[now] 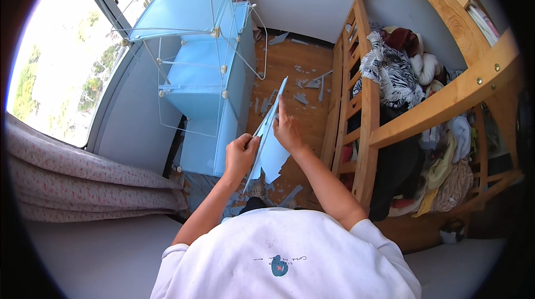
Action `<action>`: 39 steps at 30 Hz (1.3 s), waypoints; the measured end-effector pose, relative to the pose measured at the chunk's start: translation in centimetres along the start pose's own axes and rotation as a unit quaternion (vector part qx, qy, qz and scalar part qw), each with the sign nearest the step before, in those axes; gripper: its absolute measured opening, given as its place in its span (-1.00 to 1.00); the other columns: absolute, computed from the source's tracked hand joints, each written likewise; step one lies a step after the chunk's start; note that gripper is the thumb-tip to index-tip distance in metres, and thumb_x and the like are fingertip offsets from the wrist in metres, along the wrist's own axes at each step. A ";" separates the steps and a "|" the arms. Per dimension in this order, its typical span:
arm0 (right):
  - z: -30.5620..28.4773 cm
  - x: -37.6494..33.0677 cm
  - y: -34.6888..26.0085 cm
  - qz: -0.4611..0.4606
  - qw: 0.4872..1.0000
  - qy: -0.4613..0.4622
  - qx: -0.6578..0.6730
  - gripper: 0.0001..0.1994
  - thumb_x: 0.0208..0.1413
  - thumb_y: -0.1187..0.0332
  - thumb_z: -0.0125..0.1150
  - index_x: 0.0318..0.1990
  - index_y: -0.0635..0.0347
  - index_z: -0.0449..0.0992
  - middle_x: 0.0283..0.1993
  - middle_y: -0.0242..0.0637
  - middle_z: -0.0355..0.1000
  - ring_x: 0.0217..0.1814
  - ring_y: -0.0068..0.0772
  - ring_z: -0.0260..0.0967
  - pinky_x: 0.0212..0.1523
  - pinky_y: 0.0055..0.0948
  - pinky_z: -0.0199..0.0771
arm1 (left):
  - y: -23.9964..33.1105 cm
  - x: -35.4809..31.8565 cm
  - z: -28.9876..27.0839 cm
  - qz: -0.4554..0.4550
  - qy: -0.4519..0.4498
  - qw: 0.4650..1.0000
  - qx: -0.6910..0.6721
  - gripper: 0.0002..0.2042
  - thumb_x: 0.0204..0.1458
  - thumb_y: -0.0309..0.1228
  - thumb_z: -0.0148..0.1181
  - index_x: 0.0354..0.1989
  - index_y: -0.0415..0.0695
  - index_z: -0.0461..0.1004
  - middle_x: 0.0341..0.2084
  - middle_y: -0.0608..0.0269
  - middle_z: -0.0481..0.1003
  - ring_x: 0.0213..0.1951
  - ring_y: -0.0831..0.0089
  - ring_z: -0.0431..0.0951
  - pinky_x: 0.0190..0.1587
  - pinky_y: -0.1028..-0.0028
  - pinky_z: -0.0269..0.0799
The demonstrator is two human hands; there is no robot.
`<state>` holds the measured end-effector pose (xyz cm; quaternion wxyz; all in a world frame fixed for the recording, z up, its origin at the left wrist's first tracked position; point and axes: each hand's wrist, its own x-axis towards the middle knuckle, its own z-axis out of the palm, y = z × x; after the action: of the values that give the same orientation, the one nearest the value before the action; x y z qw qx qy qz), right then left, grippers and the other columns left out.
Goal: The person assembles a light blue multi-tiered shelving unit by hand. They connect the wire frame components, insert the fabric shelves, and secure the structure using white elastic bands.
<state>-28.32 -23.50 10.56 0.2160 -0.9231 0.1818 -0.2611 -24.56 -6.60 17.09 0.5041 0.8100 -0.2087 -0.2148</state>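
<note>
In front of me I hold a light blue panel (273, 157) on edge, tilted, with a torn, jagged lower edge and a thin straight rim along one side. My left hand (241, 154) is closed on the near-left edge, thumb and fingers pinching it. Higher up, my right hand (287, 130) grips the other side, its index finger stretched along the panel toward the top end. Just beyond stands a light blue cube storage rack (195, 73) with thin wire frames and white corner connectors; some of its frames have no panels on them.
Broken pale blue fragments (301, 98) lie scattered on the wooden floor (304, 67). At right, a wooden bunk bed (365, 104) holds heaped clothes and a black-and-white fringed blanket (390, 70). A patterned curtain (95, 173) hangs below the bright window (61, 65) at left.
</note>
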 end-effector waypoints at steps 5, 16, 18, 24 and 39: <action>0.8 -0.3 -0.3 0.047 0.998 0.001 -0.051 -0.30 -0.07 0.48 -0.01 0.27 0.35 -0.12 -0.72 -0.13 0.34 -0.71 -0.16 0.33 -0.68 -0.23 0.27 | 0.7 -1.0 1.6 -0.019 -0.009 0.997 0.080 -0.53 -0.16 -0.04 0.27 -0.44 -0.31 0.42 -0.66 0.22 0.41 -0.55 0.56 0.36 -0.50 0.52 0.29; 1.7 0.3 -2.0 0.105 0.994 0.012 -0.017 -0.26 -0.02 0.31 0.10 0.27 0.35 -0.15 -0.64 -0.13 0.39 -0.65 -0.11 0.36 -0.64 -0.18 0.30 | -1.7 -1.0 3.4 0.043 0.083 0.993 0.077 -0.82 0.04 -0.43 -0.02 -0.29 -0.31 0.39 -0.64 0.03 0.43 -0.61 0.38 0.44 -0.50 0.40 0.32; 1.7 0.5 -1.9 0.124 0.992 0.018 -0.010 -0.22 -0.04 0.23 0.17 0.25 0.39 -0.12 -0.42 -0.05 0.45 -0.50 -0.07 0.41 -0.54 -0.17 0.35 | -1.9 -1.2 3.6 0.088 0.140 0.984 0.071 -0.82 0.08 -0.41 -0.01 -0.32 -0.29 0.43 -0.70 0.04 0.38 -0.66 0.43 0.38 -0.54 0.41 0.29; 1.1 2.1 -1.3 0.167 0.985 0.036 0.000 -0.25 -0.08 0.13 0.22 0.12 0.53 0.05 -0.06 0.09 0.33 -0.15 0.00 0.37 -0.30 -0.13 0.42 | -1.1 -1.8 3.6 0.084 0.117 0.989 0.037 -0.83 0.08 -0.42 0.02 -0.36 -0.30 0.44 -0.76 0.13 0.33 -0.70 0.53 0.30 -0.61 0.46 0.24; 0.7 3.2 0.1 0.044 0.999 0.012 -0.019 -0.81 -0.26 0.51 0.19 -0.41 0.35 0.39 -0.60 -0.02 0.40 -0.56 0.01 0.39 -0.51 -0.19 0.39 | 1.0 -1.9 0.9 0.070 0.068 0.994 0.047 -0.80 0.08 -0.41 0.02 -0.33 -0.34 0.46 -0.76 0.20 0.32 -0.67 0.63 0.26 -0.61 0.51 0.21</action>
<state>-25.39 -24.82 11.23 0.2077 -0.9147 0.2302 -0.2592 -26.77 -6.64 17.92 0.4925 0.8289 -0.2397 -0.1133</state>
